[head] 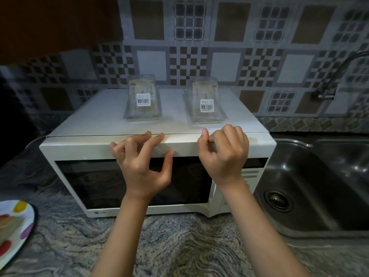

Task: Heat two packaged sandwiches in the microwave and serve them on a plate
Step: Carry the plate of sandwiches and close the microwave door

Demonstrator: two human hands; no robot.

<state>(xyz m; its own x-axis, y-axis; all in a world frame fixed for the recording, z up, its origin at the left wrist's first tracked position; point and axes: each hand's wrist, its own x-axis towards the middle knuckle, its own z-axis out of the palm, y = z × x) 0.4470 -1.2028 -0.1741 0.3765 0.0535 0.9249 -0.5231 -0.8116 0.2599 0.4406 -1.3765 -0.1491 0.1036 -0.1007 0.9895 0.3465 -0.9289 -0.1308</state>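
Observation:
Two sandwiches in clear plastic packs with barcode labels stand on top of a white microwave (pixel 83 150): the left pack (pixel 142 99) and the right pack (pixel 205 102). The microwave door is closed. My left hand (pixel 142 164) hovers in front of the microwave's top front edge, fingers spread, holding nothing. My right hand (pixel 224 152) is beside it, fingers curled loosely with nothing in them, just below the right pack. A white plate with coloured dots (pixel 24 222) lies at the left edge of the counter, with something pale on it.
The microwave sits on a grey marbled counter (pixel 179 242). A steel sink (pixel 319 188) with a drain lies to the right, and a dark tap (pixel 331 80) is mounted on the tiled wall behind it.

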